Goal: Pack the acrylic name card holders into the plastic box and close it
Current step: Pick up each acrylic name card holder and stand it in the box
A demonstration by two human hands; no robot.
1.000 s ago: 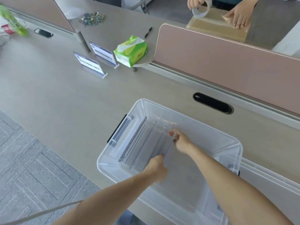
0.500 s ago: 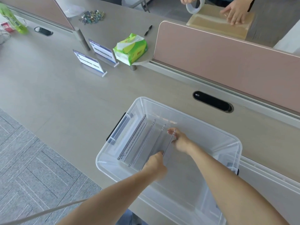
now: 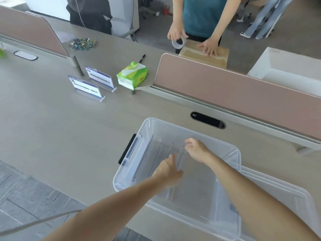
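Clear acrylic name card holders (image 3: 156, 157) stood in a row inside the open plastic box (image 3: 231, 173) at six o'clock on the counter (image 3: 60, 129). Both hands reached in: the left hand (image 3: 167, 169) loosely open, touching one; the right hand (image 3: 196, 149) half-curled, holding nothing. Two filled card holders (image 3: 92, 84) stood at ten o'clock.

Bright, even daylight fills the scene, strongest at the far left, where the floor washes out white. Shadows on the desk (image 3: 52, 127) are faint and soft. The left hand (image 3: 167, 169) is smeared by motion blur. Wide-angle distortion bends the pink divider (image 3: 234, 91) and the frame edges.
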